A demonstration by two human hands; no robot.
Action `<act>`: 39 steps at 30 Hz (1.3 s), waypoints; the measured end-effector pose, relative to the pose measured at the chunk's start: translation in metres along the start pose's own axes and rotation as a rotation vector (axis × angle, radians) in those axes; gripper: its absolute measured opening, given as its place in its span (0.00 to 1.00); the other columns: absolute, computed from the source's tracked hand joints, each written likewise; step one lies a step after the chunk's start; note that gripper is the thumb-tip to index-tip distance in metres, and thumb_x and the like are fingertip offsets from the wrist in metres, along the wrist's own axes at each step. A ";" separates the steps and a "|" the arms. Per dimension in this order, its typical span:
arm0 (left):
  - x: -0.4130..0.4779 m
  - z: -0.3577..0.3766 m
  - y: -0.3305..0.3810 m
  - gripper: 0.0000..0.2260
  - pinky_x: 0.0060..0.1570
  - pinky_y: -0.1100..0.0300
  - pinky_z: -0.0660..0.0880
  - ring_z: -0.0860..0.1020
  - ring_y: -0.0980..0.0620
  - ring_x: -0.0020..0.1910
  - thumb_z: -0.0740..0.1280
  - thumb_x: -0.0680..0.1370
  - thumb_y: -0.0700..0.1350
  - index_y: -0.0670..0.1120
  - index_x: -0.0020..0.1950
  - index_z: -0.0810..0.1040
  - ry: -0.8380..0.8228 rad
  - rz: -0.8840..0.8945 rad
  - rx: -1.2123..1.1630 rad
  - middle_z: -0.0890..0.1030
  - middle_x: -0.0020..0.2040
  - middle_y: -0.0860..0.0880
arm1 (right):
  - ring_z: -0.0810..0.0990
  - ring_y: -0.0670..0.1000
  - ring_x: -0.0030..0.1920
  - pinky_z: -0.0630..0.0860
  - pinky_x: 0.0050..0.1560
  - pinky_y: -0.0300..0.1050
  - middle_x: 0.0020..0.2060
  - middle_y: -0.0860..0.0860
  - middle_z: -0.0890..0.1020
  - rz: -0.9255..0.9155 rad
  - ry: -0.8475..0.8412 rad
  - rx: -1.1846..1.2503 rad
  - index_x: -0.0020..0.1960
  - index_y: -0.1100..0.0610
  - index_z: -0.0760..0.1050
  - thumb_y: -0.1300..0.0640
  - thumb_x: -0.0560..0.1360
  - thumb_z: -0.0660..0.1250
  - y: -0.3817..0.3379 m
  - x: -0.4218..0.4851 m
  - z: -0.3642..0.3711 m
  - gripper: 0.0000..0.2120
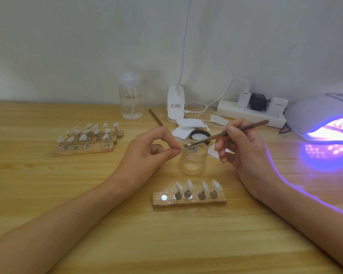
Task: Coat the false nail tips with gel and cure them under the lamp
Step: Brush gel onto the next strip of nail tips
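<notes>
"Pale wood: a grained table (48,194) fills the view, set against a plain white wall (67,46)."

"And the biggest thing on it?"

"A white domed curing lamp (313,113) at the far right. Its mouth glows violet and throws that light over the tabletop and the person's right forearm. Next in size is a clear plastic pump bottle (131,99) near the wall, holding clear liquid."

"Where are the nail tips?"

"Three wooden holder strips (83,150) sit together at the left, crowded with white tips on metal pegs. A fourth wooden strip (189,202) lies nearest the person, carrying four tips and one bare round metal disc (164,197)."

"The jar?"

"A small clear glass jar (193,163) stands open between the hands, with its black lid (200,134) just behind it. Its contents cannot be made out."

"And the hands?"

"The left hand (147,151) pinches one false nail tip (182,148) between thumb and forefinger, over the jar's rim. The right hand (244,147) grips a thin brown brush (254,125) like a pen, its bristles touching that tip."
</notes>
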State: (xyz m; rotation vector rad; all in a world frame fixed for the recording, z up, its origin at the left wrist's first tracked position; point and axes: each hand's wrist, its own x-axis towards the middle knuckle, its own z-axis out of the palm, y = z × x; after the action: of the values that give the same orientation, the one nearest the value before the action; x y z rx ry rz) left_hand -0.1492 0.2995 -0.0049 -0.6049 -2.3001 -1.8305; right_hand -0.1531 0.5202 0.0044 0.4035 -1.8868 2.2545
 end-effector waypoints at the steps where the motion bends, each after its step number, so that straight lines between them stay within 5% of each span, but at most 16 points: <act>1: 0.000 0.000 0.000 0.06 0.31 0.66 0.67 0.69 0.51 0.28 0.73 0.75 0.39 0.47 0.41 0.78 -0.002 -0.005 0.004 0.72 0.27 0.51 | 0.76 0.49 0.30 0.73 0.28 0.38 0.30 0.53 0.79 0.014 0.026 -0.011 0.44 0.55 0.72 0.60 0.83 0.59 0.000 0.000 -0.001 0.09; 8: 0.000 0.000 0.005 0.07 0.34 0.59 0.69 0.70 0.47 0.31 0.74 0.74 0.39 0.48 0.40 0.79 0.000 -0.013 0.011 0.78 0.44 0.32 | 0.77 0.50 0.31 0.74 0.29 0.39 0.30 0.54 0.79 -0.015 -0.015 -0.001 0.43 0.53 0.72 0.57 0.81 0.60 0.000 0.000 -0.001 0.09; 12: -0.001 0.001 0.006 0.06 0.34 0.59 0.67 0.69 0.48 0.31 0.74 0.74 0.40 0.48 0.40 0.79 0.000 -0.033 0.005 0.76 0.39 0.30 | 0.77 0.48 0.31 0.73 0.29 0.39 0.29 0.52 0.79 -0.007 0.049 0.024 0.44 0.54 0.72 0.60 0.83 0.58 0.001 0.001 -0.004 0.10; 21: -0.001 0.000 0.006 0.04 0.32 0.62 0.66 0.69 0.52 0.31 0.75 0.73 0.41 0.47 0.41 0.81 0.012 -0.075 0.024 0.78 0.39 0.34 | 0.77 0.49 0.31 0.74 0.29 0.39 0.29 0.53 0.79 -0.011 0.043 -0.027 0.43 0.54 0.72 0.61 0.83 0.58 0.003 0.002 -0.005 0.11; 24: -0.002 0.001 0.012 0.03 0.32 0.69 0.69 0.71 0.56 0.30 0.74 0.74 0.41 0.47 0.43 0.82 -0.006 -0.078 0.050 0.82 0.40 0.55 | 0.76 0.49 0.30 0.73 0.29 0.39 0.29 0.52 0.79 0.001 0.062 -0.012 0.44 0.55 0.71 0.62 0.83 0.58 0.000 0.001 -0.004 0.10; 27: -0.001 -0.006 0.023 0.05 0.32 0.70 0.71 0.72 0.59 0.29 0.73 0.76 0.42 0.52 0.43 0.82 -0.011 -0.111 0.031 0.80 0.36 0.62 | 0.75 0.48 0.29 0.72 0.28 0.38 0.28 0.52 0.78 0.029 0.099 0.024 0.44 0.55 0.70 0.62 0.83 0.58 -0.002 0.000 -0.005 0.10; 31: -0.004 -0.024 0.035 0.08 0.30 0.70 0.69 0.73 0.61 0.31 0.72 0.76 0.45 0.58 0.41 0.82 -0.059 -0.137 0.019 0.81 0.38 0.62 | 0.75 0.48 0.29 0.72 0.27 0.38 0.28 0.52 0.78 0.058 0.127 0.067 0.43 0.55 0.71 0.62 0.83 0.58 -0.003 0.001 -0.007 0.10; 39: -0.044 -0.034 0.026 0.03 0.34 0.66 0.75 0.79 0.59 0.37 0.74 0.73 0.43 0.50 0.43 0.82 -0.222 -0.105 0.133 0.84 0.44 0.55 | 0.73 0.45 0.27 0.71 0.26 0.35 0.27 0.51 0.78 0.160 0.234 0.162 0.44 0.56 0.73 0.59 0.82 0.60 -0.006 0.003 -0.006 0.09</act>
State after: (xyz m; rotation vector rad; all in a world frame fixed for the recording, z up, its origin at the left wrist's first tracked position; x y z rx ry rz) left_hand -0.1035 0.2612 0.0116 -0.7119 -2.6193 -1.7126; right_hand -0.1542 0.5269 0.0103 0.0069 -1.6800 2.4428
